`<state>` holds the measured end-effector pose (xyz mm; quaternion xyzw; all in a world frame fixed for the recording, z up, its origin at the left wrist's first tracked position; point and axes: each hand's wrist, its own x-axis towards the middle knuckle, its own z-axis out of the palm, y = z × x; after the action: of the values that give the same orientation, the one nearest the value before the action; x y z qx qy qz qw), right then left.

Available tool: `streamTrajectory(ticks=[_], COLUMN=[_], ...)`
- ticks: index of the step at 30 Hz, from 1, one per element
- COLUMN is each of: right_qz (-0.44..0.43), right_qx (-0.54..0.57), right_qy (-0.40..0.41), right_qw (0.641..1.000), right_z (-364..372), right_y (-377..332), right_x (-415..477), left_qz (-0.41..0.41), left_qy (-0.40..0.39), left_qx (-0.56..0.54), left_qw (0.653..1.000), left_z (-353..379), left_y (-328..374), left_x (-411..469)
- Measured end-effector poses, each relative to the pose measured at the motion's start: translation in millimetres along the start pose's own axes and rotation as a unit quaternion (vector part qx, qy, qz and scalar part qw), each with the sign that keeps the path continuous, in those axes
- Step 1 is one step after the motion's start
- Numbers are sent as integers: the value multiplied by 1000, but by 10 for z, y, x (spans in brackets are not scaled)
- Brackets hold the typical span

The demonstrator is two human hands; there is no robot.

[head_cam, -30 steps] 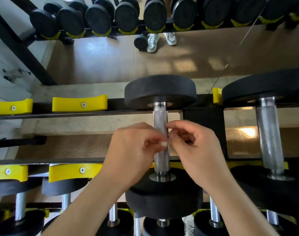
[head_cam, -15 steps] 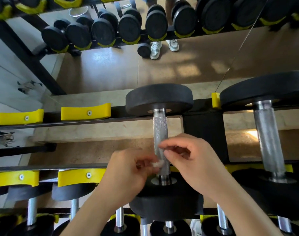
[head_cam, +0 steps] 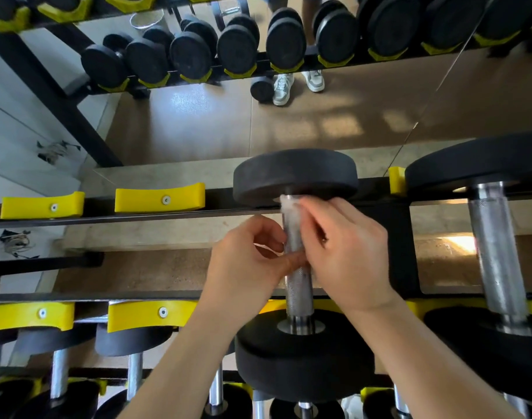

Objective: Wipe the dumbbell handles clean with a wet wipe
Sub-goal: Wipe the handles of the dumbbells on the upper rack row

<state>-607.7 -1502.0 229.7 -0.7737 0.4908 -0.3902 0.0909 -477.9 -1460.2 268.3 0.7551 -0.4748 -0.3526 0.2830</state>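
The right hand [head_cam: 346,255] is pinching the soft, limp wipe [head_cam: 288,207] around the rough, stiff handle [head_cam: 299,285]; I cannot tell the left hand's [head_cam: 249,258] grip.

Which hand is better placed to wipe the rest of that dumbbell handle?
Right hand, probably: it holds the wet wipe at the far end of the handle, free to slide back. The left hand only pinches the bare middle.

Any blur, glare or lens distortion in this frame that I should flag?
Head view: the right hand and the wipe at the top of the handle are motion-blurred; a glare patch sits on the floor; the wide lens bows the rack rail.
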Motion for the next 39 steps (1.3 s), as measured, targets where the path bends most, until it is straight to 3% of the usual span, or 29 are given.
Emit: streamTrajectory(ticks=[3, 5, 9, 12, 14, 16, 17, 21, 23, 28, 33, 39], right_qz=[143, 191, 148, 167, 240, 310, 315, 158, 99, 192, 292, 276], right_qx=[92, 168, 131, 111, 192, 296, 312, 180, 116, 129, 145, 96], right_qy=[4, 14, -5, -18, -14, -22, -25, 10, 28, 35, -63, -313], right_qw=[985, 967, 980, 980, 952, 903, 896, 971, 988, 972, 943, 903], right_z=[-35, -25, -24, -2, 6, 9, 5, -11, 16, -1, -102, -439], right_y=[62, 1, -63, 12, -7, -44, -58, -74, -83, -150, -130, -92], right_x=[-84, -69, 45, 31, 15, 23, 21, 20, 32, 80, 120, -174], left_qz=[-17, -9, -11, -50, -90, -104, -101, -49, -38, 10, 33, -7], left_qy=[-20, -41, -105, -129, -106, -75, -73, -82, -65, -6, -21, -48], left_qx=[-46, -39, 22, -122, -223, -246, -248, -192, -153, -53, -34, -19], left_qw=[999, 998, 994, 983, 965, 961, 961, 977, 985, 999, 999, 999], left_z=[-43, -51, -13, -59, -75, -79, -76, -44, -41, -57, -69, -63], left_y=[-23, -21, -56, -126, -163, -167, -158, -131, -115, -32, 15, -66], left_x=[-18, -52, -137, -109, -92, -110, -131, -171, -151, -170, -271, -449])
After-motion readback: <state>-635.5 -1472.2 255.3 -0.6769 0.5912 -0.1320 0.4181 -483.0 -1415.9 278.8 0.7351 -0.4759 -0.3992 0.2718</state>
